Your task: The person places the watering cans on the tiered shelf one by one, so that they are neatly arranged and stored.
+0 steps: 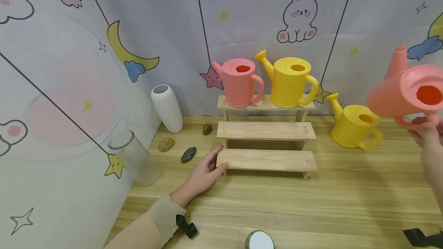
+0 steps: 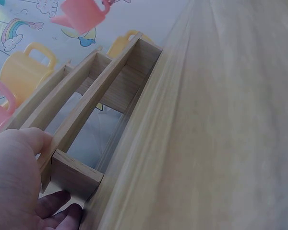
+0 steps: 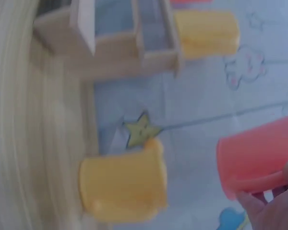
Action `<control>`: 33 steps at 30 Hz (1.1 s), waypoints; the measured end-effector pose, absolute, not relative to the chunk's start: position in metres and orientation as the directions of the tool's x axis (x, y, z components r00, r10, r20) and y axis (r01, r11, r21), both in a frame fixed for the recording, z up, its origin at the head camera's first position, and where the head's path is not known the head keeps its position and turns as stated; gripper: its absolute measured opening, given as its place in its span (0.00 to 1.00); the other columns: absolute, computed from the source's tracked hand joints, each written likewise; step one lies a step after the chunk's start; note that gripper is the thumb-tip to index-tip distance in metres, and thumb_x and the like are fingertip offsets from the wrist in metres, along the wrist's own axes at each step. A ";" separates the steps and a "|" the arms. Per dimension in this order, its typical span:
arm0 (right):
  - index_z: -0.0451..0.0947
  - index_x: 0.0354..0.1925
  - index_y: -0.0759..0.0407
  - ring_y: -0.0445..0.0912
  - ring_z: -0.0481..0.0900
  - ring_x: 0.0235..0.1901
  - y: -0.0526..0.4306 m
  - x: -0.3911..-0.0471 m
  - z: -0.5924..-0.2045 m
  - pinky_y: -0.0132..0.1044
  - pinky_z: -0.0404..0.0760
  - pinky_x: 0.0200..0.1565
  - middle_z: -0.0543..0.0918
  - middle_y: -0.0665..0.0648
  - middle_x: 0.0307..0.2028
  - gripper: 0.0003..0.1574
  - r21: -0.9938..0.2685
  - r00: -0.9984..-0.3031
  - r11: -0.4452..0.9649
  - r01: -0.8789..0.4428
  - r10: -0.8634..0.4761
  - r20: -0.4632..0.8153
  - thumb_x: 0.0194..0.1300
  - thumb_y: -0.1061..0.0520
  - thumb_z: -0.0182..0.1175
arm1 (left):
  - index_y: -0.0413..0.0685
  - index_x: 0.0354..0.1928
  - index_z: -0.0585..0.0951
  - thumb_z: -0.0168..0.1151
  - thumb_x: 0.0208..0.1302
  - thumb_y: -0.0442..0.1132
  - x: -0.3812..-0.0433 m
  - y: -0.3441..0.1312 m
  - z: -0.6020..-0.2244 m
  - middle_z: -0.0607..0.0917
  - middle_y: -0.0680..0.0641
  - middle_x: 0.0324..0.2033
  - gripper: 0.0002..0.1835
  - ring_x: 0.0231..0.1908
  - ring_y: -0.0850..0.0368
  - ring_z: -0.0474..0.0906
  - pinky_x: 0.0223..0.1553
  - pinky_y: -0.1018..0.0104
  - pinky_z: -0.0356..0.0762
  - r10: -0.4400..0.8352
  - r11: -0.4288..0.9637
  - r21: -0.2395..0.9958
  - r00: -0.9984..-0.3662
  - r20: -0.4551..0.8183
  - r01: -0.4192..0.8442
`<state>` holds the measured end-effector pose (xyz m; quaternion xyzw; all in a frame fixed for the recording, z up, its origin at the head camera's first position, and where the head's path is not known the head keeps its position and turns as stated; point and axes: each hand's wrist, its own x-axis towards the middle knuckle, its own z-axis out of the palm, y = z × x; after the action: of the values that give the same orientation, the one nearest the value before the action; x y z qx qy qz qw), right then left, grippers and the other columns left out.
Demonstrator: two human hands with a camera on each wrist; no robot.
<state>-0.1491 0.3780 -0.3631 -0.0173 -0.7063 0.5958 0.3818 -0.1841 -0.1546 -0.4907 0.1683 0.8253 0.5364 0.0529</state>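
Nearest the camera, between the hands, a white-topped round object is cut off. The wooden stand is gripped at its lowest step by the left hand, presumably for steadiness. A pink watering can is held aloft by its handle in the right hand, curled fingers partly hidden.

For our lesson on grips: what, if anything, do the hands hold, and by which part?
The right hand holds a pink watering can by its handle; the left hand grips the wooden stand at its lowest step's left end.
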 end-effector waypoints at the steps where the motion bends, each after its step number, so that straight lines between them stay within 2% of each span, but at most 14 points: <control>1: 0.76 0.57 0.57 0.35 0.79 0.50 0.369 -0.145 -0.358 0.15 0.77 0.55 0.77 0.49 0.48 0.15 -0.860 -0.705 0.286 -0.422 0.493 0.510 0.77 0.61 0.49 | 0.69 0.78 0.62 0.62 0.71 0.58 -0.184 -0.155 -0.491 0.66 0.54 0.76 0.36 0.74 0.56 0.66 0.73 0.56 0.70 0.335 0.368 0.903 -0.938 0.093 0.221; 2: 0.76 0.58 0.58 0.35 0.80 0.51 0.359 -0.140 -0.354 0.15 0.77 0.56 0.78 0.49 0.48 0.16 -0.864 -0.710 0.308 -0.398 0.493 0.502 0.76 0.61 0.50 | 0.69 0.78 0.62 0.62 0.71 0.58 -0.184 -0.155 -0.491 0.66 0.54 0.76 0.36 0.74 0.56 0.66 0.73 0.56 0.70 0.335 0.369 0.903 -0.938 0.093 0.221; 4: 0.78 0.55 0.62 0.37 0.84 0.51 0.341 -0.133 -0.347 0.18 0.79 0.55 0.80 0.52 0.49 0.14 -0.862 -0.717 0.239 -0.446 0.480 0.505 0.73 0.64 0.54 | 0.69 0.77 0.62 0.62 0.71 0.58 -0.184 -0.155 -0.491 0.66 0.53 0.76 0.36 0.74 0.56 0.66 0.73 0.56 0.70 0.335 0.371 0.902 -0.938 0.092 0.221; 8: 0.78 0.50 0.69 0.39 0.87 0.51 0.306 -0.122 -0.334 0.21 0.81 0.55 0.83 0.57 0.50 0.10 -0.861 -0.770 0.233 -0.451 0.386 0.508 0.72 0.68 0.56 | 0.68 0.78 0.61 0.62 0.71 0.59 -0.184 -0.155 -0.490 0.66 0.53 0.76 0.37 0.75 0.56 0.65 0.73 0.56 0.70 0.335 0.372 0.902 -0.938 0.091 0.221; 11: 0.80 0.51 0.70 0.36 0.88 0.48 0.282 -0.115 -0.327 0.19 0.82 0.52 0.85 0.53 0.51 0.12 -0.857 -0.791 0.342 -0.385 0.357 0.497 0.70 0.68 0.60 | 0.68 0.78 0.61 0.62 0.71 0.59 -0.185 -0.155 -0.490 0.65 0.54 0.77 0.37 0.75 0.57 0.64 0.73 0.57 0.70 0.340 0.369 0.904 -0.937 0.086 0.217; 13: 0.81 0.55 0.68 0.32 0.88 0.46 0.268 -0.111 -0.326 0.16 0.82 0.49 0.87 0.46 0.50 0.16 -0.835 -0.795 0.429 -0.344 0.341 0.502 0.69 0.68 0.63 | 0.68 0.78 0.61 0.62 0.71 0.58 -0.185 -0.155 -0.490 0.65 0.54 0.77 0.37 0.75 0.57 0.65 0.73 0.58 0.70 0.340 0.365 0.906 -0.937 0.085 0.214; 14: 0.81 0.56 0.69 0.31 0.88 0.45 0.261 -0.110 -0.327 0.16 0.82 0.49 0.88 0.44 0.49 0.18 -0.830 -0.797 0.427 -0.359 0.323 0.511 0.68 0.69 0.63 | 0.67 0.78 0.61 0.62 0.71 0.58 -0.185 -0.155 -0.490 0.66 0.53 0.76 0.37 0.75 0.57 0.65 0.73 0.58 0.70 0.341 0.361 0.907 -0.936 0.086 0.215; 20: 0.79 0.52 0.78 0.34 0.88 0.46 0.229 -0.112 -0.336 0.21 0.84 0.49 0.90 0.46 0.46 0.17 -0.814 -0.818 0.224 -0.537 0.100 0.567 0.64 0.78 0.61 | 0.68 0.78 0.62 0.63 0.71 0.58 -0.185 -0.154 -0.492 0.66 0.54 0.76 0.36 0.75 0.56 0.65 0.73 0.56 0.70 0.338 0.365 0.905 -0.937 0.090 0.219; 22: 0.80 0.51 0.75 0.33 0.87 0.47 0.218 -0.114 -0.338 0.20 0.84 0.47 0.89 0.43 0.45 0.16 -0.793 -0.818 0.281 -0.541 0.041 0.573 0.64 0.77 0.62 | 0.69 0.77 0.62 0.62 0.71 0.58 -0.185 -0.154 -0.492 0.65 0.55 0.77 0.36 0.75 0.56 0.64 0.73 0.56 0.70 0.338 0.369 0.903 -0.937 0.088 0.219; 26: 0.81 0.51 0.70 0.34 0.86 0.48 0.197 -0.118 -0.341 0.21 0.85 0.47 0.89 0.44 0.46 0.15 -0.796 -0.844 0.304 -0.524 -0.061 0.533 0.66 0.74 0.62 | 0.68 0.78 0.62 0.63 0.71 0.59 -0.184 -0.154 -0.492 0.65 0.56 0.77 0.37 0.75 0.57 0.65 0.73 0.56 0.71 0.339 0.363 0.906 -0.937 0.089 0.217; 33: 0.81 0.55 0.60 0.45 0.89 0.50 0.168 -0.135 -0.345 0.29 0.85 0.55 0.89 0.63 0.47 0.16 -0.835 -0.862 0.231 -0.500 -0.228 0.453 0.70 0.68 0.62 | 0.65 0.78 0.62 0.62 0.72 0.57 -0.184 -0.155 -0.490 0.64 0.57 0.77 0.37 0.76 0.55 0.63 0.72 0.56 0.71 0.339 0.372 0.897 -0.935 0.108 0.238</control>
<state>-0.1352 0.1679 -0.3447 0.2345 -0.7756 0.5739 0.1186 -0.1841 -0.1546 -0.4898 0.1745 0.8268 0.5327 0.0472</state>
